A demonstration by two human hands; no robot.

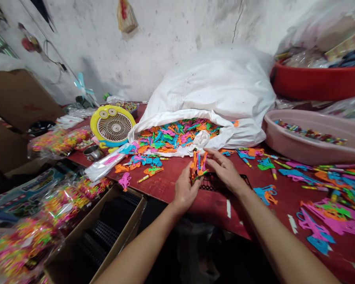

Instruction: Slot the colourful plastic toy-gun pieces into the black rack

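Upright between my hands is a small bundle of plastic toy pieces [198, 163], in orange, pink, blue and green. My left hand [185, 188] holds it from the left and below, thumb in front. On its right side, the bent fingers of my right hand [224, 169] press against the bundle. A black lattice basket [212, 183] lies under my right hand, partly hidden by it. Just behind the bundle, a big white sack [207, 86] lies with its mouth open, spilling loose toy pieces [168, 136] of the same colours.
Loose pieces [337, 213] cover the right of the red table [165, 185]. A pink tub [307, 152] and a red basin [316, 83] stand far right. Left are a yellow fan [116, 128], a metal cup [93, 153], bagged toys [26, 240] and a carton [122, 236] of black baskets.
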